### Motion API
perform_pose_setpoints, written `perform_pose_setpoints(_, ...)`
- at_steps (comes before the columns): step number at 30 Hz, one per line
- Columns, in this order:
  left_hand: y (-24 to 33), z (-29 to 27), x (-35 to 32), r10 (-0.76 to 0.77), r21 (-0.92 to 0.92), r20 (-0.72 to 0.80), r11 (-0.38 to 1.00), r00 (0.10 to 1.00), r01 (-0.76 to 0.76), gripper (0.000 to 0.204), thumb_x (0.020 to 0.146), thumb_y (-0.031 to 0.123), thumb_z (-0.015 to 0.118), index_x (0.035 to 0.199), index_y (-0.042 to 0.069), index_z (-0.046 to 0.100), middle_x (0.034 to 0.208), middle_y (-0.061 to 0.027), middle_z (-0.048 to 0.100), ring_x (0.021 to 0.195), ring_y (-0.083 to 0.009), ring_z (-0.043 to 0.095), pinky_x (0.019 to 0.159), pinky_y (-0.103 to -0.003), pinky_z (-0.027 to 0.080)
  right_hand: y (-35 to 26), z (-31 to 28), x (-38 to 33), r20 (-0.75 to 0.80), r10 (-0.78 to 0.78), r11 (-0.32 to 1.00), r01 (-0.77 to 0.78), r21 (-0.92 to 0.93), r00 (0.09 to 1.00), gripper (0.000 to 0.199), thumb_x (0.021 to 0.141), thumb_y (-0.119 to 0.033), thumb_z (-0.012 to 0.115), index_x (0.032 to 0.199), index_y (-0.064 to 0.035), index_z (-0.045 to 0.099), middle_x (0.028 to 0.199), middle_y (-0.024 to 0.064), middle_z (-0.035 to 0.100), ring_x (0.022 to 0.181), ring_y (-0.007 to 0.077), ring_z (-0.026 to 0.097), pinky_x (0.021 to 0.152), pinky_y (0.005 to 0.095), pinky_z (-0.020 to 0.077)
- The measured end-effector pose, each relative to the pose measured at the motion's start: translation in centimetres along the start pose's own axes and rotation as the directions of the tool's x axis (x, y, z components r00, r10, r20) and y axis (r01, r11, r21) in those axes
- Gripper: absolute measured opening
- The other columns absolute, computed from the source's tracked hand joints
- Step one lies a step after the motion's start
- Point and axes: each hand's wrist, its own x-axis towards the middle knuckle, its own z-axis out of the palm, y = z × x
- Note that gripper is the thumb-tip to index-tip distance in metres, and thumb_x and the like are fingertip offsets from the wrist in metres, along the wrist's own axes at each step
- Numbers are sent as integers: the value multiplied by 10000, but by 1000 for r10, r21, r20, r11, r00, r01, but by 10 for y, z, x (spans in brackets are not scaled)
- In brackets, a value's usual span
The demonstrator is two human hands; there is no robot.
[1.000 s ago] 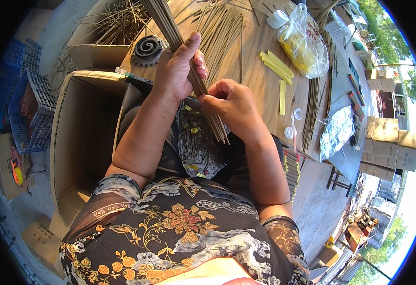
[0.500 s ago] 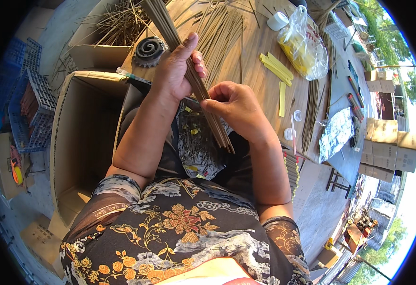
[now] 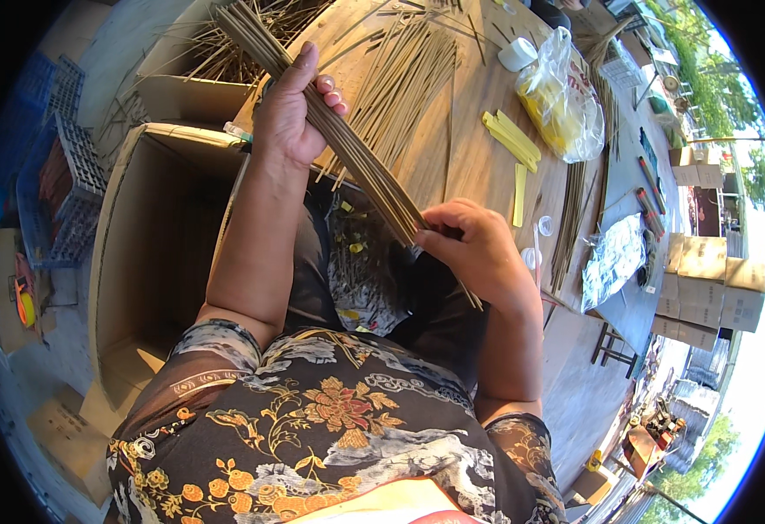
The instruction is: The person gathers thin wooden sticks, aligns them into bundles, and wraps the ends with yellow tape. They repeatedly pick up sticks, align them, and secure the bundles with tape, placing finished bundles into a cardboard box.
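A slanting bundle of thin brown sticks (image 3: 356, 151), which look like incense sticks, lies across the space between my hands. My left hand (image 3: 291, 113) is closed round its upper part, thumb along the top. At the lower end, my right hand (image 3: 478, 249) pinches the sticks between thumb and fingers. One or two sticks stick out below that hand, past the rest. More loose brown sticks (image 3: 409, 83) lie fanned on the wooden table (image 3: 478, 175) just beyond. Below the bundle, a littered sheet (image 3: 361, 271) with yellow scraps lies between my legs.
An open cardboard box (image 3: 151, 253) stands at my left, and another box (image 3: 195, 100) full of sticks is behind it. Yellow paper strips (image 3: 511, 140), a clear bag (image 3: 561, 100) with yellow contents and a white jar (image 3: 517, 55) lie on the table's right.
My left hand has moved left and slightly up. My right hand has moved right and down along the bundle, so my hands are farther apart and some sticks reach out lower.
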Motion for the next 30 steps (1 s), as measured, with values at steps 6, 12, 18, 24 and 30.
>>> perform_pose_setpoints(6, -3, 6, -3, 14, -8, -31, 1000, 999, -14, 266, 820, 300, 602, 679, 120, 467, 566, -7, 486, 509, -108, 486, 492, -245, 422, -3, -9, -16, -56, -29, 991, 22, -129, 998, 176, 733, -128, 618, 859, -5, 622, 804, 133, 577, 746, 282, 569, 662, 324, 445)
perform_pose_setpoints(12, 12, -8, 5, 62, -62, -78, 996, 995, -67, 265, 823, 288, 599, 681, 117, 456, 574, 2, 459, 515, -103, 457, 494, -234, 408, 9, -21, -30, -34, 40, 991, -44, -125, 999, 158, 715, -107, 642, 833, -4, 619, 770, 104, 566, 692, 226, 562, 629, 285, 435)
perform_pose_setpoints(18, 15, -14, 9, 70, -65, -71, 995, 995, -75, 293, 821, 279, 603, 647, 120, 429, 564, 2, 441, 495, -103, 421, 488, -228, 392, 35, -36, -14, -18, 141, 986, -142, -91, 990, 148, 701, -112, 649, 811, -17, 621, 722, 78, 536, 650, 184, 531, 612, 283, 424)
perform_pose_setpoints(24, 28, -20, 13, 185, -99, -155, 975, 971, -201, 316, 832, 272, 586, 608, 114, 428, 557, -8, 457, 473, -110, 429, 472, -230, 384, 64, -26, 7, -20, 130, 962, -131, -238, 991, 146, 709, -118, 635, 811, -15, 616, 733, 99, 555, 664, 208, 548, 627, 298, 440)
perform_pose_setpoints(30, 18, -13, 6, 142, -125, 99, 984, 985, -129, 350, 878, 288, 510, 588, 123, 401, 531, 18, 407, 440, -75, 393, 415, -216, 333, 106, -23, 53, -160, 336, 940, -321, 115, 928, 262, 713, -162, 644, 862, 47, 590, 717, 118, 608, 693, 167, 581, 636, 283, 450)
